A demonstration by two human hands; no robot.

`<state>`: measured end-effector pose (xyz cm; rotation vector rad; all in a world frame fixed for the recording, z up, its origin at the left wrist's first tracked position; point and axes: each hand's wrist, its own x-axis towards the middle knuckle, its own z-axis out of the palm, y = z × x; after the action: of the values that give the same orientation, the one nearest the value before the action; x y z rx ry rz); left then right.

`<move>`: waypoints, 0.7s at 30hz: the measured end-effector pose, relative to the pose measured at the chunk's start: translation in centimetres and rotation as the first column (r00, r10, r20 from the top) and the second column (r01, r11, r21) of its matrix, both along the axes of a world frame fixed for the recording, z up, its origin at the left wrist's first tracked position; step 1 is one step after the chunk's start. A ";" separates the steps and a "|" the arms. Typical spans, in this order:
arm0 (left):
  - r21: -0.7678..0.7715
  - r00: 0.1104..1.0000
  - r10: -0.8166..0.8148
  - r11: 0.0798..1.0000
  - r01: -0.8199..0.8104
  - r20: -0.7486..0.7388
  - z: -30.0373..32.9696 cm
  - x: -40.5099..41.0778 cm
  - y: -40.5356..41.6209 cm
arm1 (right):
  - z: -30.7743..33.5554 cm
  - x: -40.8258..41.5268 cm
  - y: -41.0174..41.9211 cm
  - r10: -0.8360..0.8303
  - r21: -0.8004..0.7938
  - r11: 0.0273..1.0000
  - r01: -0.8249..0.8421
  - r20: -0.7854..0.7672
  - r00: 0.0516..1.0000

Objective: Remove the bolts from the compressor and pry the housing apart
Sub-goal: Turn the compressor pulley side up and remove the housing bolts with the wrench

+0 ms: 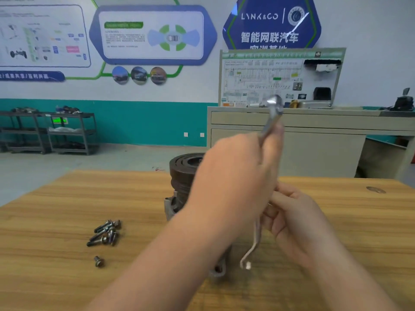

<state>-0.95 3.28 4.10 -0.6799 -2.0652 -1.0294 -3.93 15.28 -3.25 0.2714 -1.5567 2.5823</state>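
Observation:
The compressor stands upright on the wooden table, its dark pulley on top, mostly hidden behind my left hand. One mounting ear shows below my forearm. A silver double-ended ring wrench is held nearly upright in front of the compressor, blurred at its upper end. My left hand grips its upper shaft. My right hand holds its middle. Several removed long bolts lie in a pile on the left, with one short bolt nearer me.
A beige cabinet with a wiring display board stands behind the table at right. Dark metal shelving racks line the teal wall at far left. A knot marks the table at the right.

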 end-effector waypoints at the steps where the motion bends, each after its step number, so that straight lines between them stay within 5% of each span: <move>1: -0.052 0.997 0.074 0.996 -0.072 0.023 0.2 -0.5 1.4 | 0.0 0.1 -0.2 -0.024 -0.043 0.999 0.023 -0.009 1.000; 5: -0.156 0.944 0.230 0.968 -0.196 0.238 -0.1 -3.2 5.6 | -1.3 0.1 -1.1 -0.221 -0.027 0.975 0.220 -0.074 0.972; 10: -0.039 0.903 0.056 0.998 -0.044 0.426 1.0 -4.4 5.8 | -1.5 -0.1 -1.4 -0.439 0.008 0.894 0.448 -0.186 0.879; 12: -0.013 0.910 -0.008 1.000 0.015 0.415 1.1 -4.2 4.4 | -0.8 -0.6 -0.6 -0.381 -0.112 0.922 0.371 -0.084 0.921; 15: -0.154 0.854 0.114 0.987 -0.040 0.508 -0.2 -3.5 2.9 | 0.3 -1.0 0.7 -0.084 -0.308 0.945 0.105 0.079 0.993; 18: -0.174 0.752 0.116 0.985 -0.001 0.649 -1.9 -2.8 2.9 | 0.4 -0.8 1.0 0.031 -0.235 0.972 -0.014 0.072 0.997; 21: -0.121 0.754 0.104 0.992 -0.033 0.648 -2.2 -2.7 2.5 | 0.0 -1.0 0.6 0.041 -0.160 0.986 -0.040 0.003 0.999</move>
<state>-3.64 5.79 1.95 -0.2921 -2.7403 -1.2464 -4.92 15.93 -3.21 0.2819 -1.3487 2.7228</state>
